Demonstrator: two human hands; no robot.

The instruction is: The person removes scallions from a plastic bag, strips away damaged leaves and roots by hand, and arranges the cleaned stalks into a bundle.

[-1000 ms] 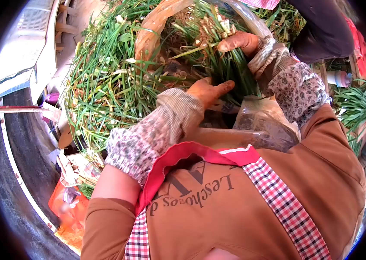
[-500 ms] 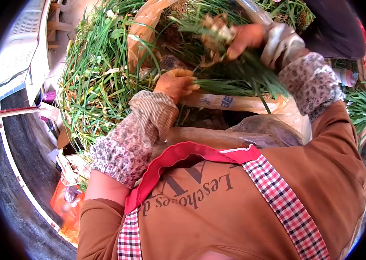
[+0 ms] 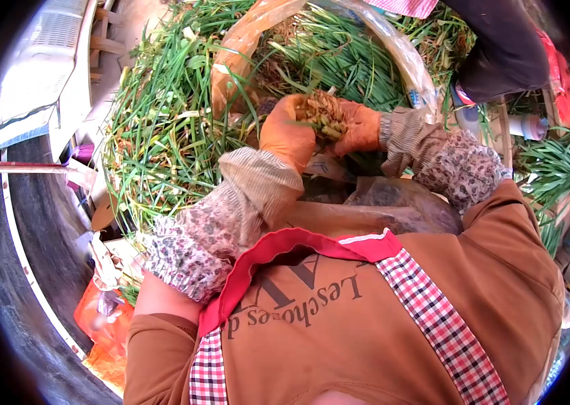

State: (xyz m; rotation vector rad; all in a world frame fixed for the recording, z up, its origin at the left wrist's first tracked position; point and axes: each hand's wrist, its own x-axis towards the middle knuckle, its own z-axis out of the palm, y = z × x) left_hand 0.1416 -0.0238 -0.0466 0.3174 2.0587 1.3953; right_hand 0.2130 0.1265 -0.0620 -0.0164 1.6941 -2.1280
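In an orange glove, my right hand [image 3: 360, 128] is closed around a bunch of chives [image 3: 326, 116]. Its brown, ragged stem ends face up toward me, while most of its leaves are hidden below the hands. My left hand [image 3: 288, 133], gloved in orange too, presses against the other side of those stem ends with its fingers curled in. Just beyond the hands, an open plastic bag [image 3: 234, 57] with a rolled rim holds more green chives [image 3: 349, 57].
Loose chives and leaf litter [image 3: 157, 142] heap up on the left. Another person's dark-trousered leg [image 3: 504, 50] is at the upper right, near a chive bundle [image 3: 558, 165]. A white plastic crate [image 3: 45, 40] stands upper left; an orange bag [image 3: 106, 327] lies lower left.
My right hand has brought the bunch down and left from above the bag. My left hand has moved up to meet it, and the leaves it pinched no longer show there.
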